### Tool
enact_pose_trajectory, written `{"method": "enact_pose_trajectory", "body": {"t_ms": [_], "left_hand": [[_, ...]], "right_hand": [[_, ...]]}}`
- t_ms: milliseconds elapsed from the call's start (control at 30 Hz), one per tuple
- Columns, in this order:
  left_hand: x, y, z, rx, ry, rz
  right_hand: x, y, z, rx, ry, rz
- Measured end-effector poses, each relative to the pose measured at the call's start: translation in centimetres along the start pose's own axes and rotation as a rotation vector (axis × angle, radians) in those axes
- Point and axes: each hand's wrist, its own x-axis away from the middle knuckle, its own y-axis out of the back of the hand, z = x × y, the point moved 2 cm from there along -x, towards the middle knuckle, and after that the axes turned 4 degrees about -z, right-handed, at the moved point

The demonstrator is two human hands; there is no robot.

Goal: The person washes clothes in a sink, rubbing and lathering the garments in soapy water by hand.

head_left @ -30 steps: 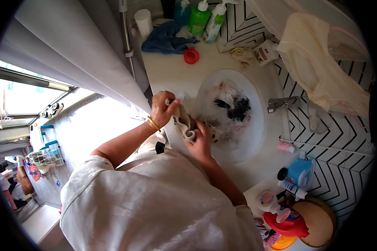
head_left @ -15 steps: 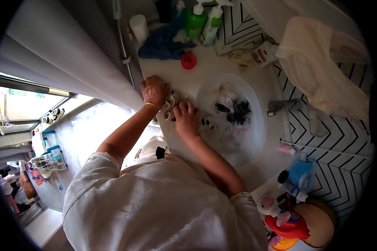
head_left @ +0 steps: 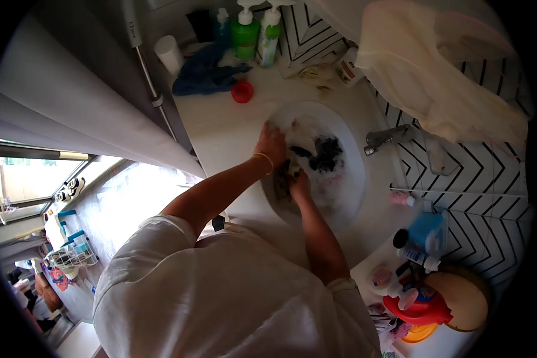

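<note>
In the head view my left hand (head_left: 271, 147), with a gold bracelet at the wrist, is at the near-left rim of the white sink (head_left: 357, 206). Its fingers are bent and partly hidden. My right hand (head_left: 301, 186) reaches down inside the bowl, its fingers closed around a small light cloth with black marks (head_left: 290, 169). The cloth is mostly covered by my hands. Beside them, a black speckled cloth (head_left: 327, 155) floats in cloudy, soapy water with some pale and pinkish fabric.
A faucet (head_left: 388, 138) juts over the sink. On the counter are a red round cap (head_left: 242, 92), a blue cloth (head_left: 203, 73), a white cup (head_left: 169, 55) and a green pump bottle (head_left: 244, 37). Blue (head_left: 427, 236) and red (head_left: 420, 307) containers stand at right. Cream fabric (head_left: 411, 71) hangs above.
Both hands have moved right from the counter's edge to the sink, taking the marked cloth off the counter into the bowl. The view has shifted slightly.
</note>
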Motion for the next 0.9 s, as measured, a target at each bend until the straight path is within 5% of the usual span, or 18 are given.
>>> {"method": "enact_pose_trajectory", "body": {"t_ms": [33, 100, 200, 300, 400, 467, 500, 533, 600, 633, 700, 767, 833, 900], "left_hand": [[0.1, -1.5, -1.5, -0.063, -0.121, 0.069], [0.2, -2.9, -4.1, 0.283, -0.131, 0.624], [1.5, -1.8, -5.6, 0.537, 0.124, 0.667], [1.6, -4.5, -5.3, 0.564, 0.207, 0.425], [0.5, -8.0, -3.9, 0.402, 0.140, 0.514], [-0.1, -9.9, -3.0, 0.297, 0.107, 0.574], [-0.2, -9.8, -2.7, 0.506, 0.322, 0.541], [-0.2, -9.7, -2.4, 0.717, 0.533, 0.462], [0.8, -7.6, -3.5, 1.645, 1.405, 0.032], [0.7, -6.0, -4.0, 1.905, 1.374, 0.192], [1.0, -1.3, -3.8, 2.401, 1.243, 0.559], [1.0, -12.7, -4.6, 2.631, 0.789, 0.680], [0.5, -11.4, -5.9, 2.377, 0.713, 0.394], [1.5, -6.0, -5.7, 1.815, 0.479, 0.321]], "right_hand": [[0.3, 0.7, -1.8, 0.071, 0.014, 0.014], [0.6, 1.2, -5.3, 0.211, 0.042, 0.046], [1.4, 0.6, -7.6, 0.306, -0.109, -0.047], [3.0, -0.6, -7.1, 0.787, 0.532, -0.213], [0.4, 1.5, -6.5, 0.651, 0.406, 0.035], [-0.6, 2.4, -4.5, -0.027, -0.160, -0.010], [-0.1, 2.9, -2.7, -0.373, -0.438, -0.029], [0.9, 4.2, -0.2, -0.358, -0.484, 0.004], [1.7, 2.6, -0.6, -0.357, 0.031, -0.257], [2.2, 1.7, -0.9, -0.345, 0.289, -0.383], [5.6, 2.9, 4.1, -0.365, 0.356, -0.380], [7.1, 3.6, 7.9, -0.151, 0.489, -0.415], [6.1, 3.2, 8.0, -0.071, 0.456, -0.492], [2.8, 2.8, 4.6, -0.095, 0.171, -0.561]]}}
